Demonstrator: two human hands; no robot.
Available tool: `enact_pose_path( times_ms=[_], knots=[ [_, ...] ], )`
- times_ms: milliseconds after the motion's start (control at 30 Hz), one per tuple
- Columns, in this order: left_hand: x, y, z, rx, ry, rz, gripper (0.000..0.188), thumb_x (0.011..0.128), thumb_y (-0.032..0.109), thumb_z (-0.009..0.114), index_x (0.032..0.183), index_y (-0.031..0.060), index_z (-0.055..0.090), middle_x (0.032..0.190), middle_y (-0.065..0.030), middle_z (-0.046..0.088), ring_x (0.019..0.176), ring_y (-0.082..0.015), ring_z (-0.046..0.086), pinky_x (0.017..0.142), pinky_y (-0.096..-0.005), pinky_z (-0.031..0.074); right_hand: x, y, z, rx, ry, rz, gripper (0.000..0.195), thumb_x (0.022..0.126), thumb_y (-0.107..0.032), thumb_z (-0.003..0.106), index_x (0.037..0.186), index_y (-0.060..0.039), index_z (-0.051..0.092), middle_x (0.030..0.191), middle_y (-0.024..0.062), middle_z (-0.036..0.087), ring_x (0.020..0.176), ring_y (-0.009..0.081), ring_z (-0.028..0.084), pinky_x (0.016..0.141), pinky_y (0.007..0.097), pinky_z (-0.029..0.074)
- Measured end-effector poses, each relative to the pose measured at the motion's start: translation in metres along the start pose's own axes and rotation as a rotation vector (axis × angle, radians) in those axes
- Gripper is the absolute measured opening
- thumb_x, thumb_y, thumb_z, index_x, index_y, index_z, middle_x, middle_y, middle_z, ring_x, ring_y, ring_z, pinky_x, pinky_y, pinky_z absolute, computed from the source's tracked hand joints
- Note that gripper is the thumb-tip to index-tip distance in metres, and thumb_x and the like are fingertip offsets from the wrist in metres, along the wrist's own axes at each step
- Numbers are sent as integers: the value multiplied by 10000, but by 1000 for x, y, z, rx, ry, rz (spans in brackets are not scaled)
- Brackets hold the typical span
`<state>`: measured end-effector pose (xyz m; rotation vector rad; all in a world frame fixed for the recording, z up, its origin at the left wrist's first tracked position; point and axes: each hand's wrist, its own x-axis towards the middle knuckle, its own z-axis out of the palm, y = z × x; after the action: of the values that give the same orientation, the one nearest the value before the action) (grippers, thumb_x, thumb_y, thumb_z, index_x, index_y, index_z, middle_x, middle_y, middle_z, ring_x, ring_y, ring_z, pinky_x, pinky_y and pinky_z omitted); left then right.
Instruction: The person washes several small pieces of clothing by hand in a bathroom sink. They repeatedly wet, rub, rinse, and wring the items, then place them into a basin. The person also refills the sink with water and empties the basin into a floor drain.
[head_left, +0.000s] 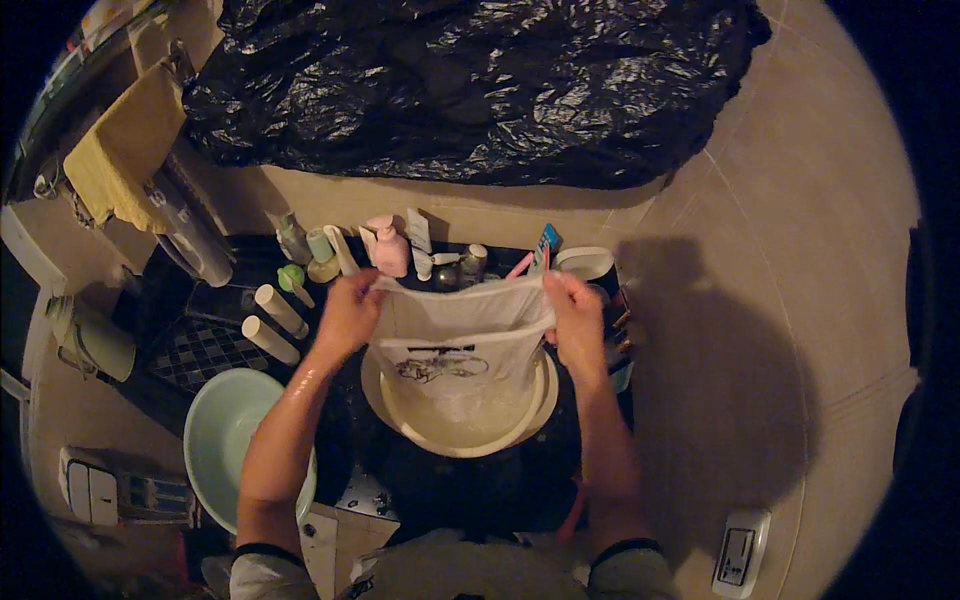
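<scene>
A wet white cloth garment (457, 319) with a dark print on its front is stretched wide between my two hands. My left hand (352, 311) grips one end of its upper edge, and my right hand (575, 311) grips the other. The garment's opening faces up and its lower part hangs into a cream plastic basin (480, 451). Cloudy water (469, 420) shows in the basin around the fabric. Beneath the cream basin, the pale rim of a sink (373, 394) is partly visible.
A mint-green basin (210, 435) sits by my left forearm. Along the back of the dark countertop (352, 420) stand a pink pump bottle (390, 251), two white cylindrical bottles (271, 341) and a white soap dish (585, 261). Black plastic sheeting (465, 90) covers the wall area ahead; a yellow towel (124, 150) hangs left.
</scene>
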<state>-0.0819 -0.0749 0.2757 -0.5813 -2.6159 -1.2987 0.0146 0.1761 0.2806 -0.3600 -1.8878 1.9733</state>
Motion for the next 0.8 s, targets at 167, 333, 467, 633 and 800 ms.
enact_pose_path(
  times_ms=[167,333,467,633,800],
  knots=[
    [11,88,-60,-319,-22,16,198,794,105,433,880,-4,574,725,-23,570,652,-91,514,599,-218,412,-8,-94,6,35,11,-69,207,810,-238,503,786,-38,550,570,-18,471,395,34,374,333,187,291],
    [7,100,-61,-554,-16,-45,192,792,104,421,863,9,573,734,-14,567,647,-78,506,591,-202,403,-2,-96,-3,74,24,-122,206,807,-224,507,768,-28,557,574,-15,487,389,40,384,327,185,288],
    [1,46,-16,-229,9,78,256,728,57,480,961,-28,545,798,-58,588,717,-135,538,657,-240,424,-1,-31,-7,-97,-29,-17,193,804,-226,520,761,-41,557,554,-31,437,433,22,375,338,181,291],
    [-35,-77,92,72,-141,-276,224,688,78,525,905,36,561,763,-168,575,730,-294,568,660,-352,443,6,157,9,-636,-106,8,141,765,-164,549,782,-24,542,632,85,520,577,142,470,544,273,382],
    [-69,-160,220,498,-178,-194,167,733,157,484,834,44,554,777,-158,592,738,-320,577,633,-415,463,-14,239,44,-1125,21,52,203,753,-197,484,880,-64,571,759,153,565,762,310,556,661,405,442]
  ],
)
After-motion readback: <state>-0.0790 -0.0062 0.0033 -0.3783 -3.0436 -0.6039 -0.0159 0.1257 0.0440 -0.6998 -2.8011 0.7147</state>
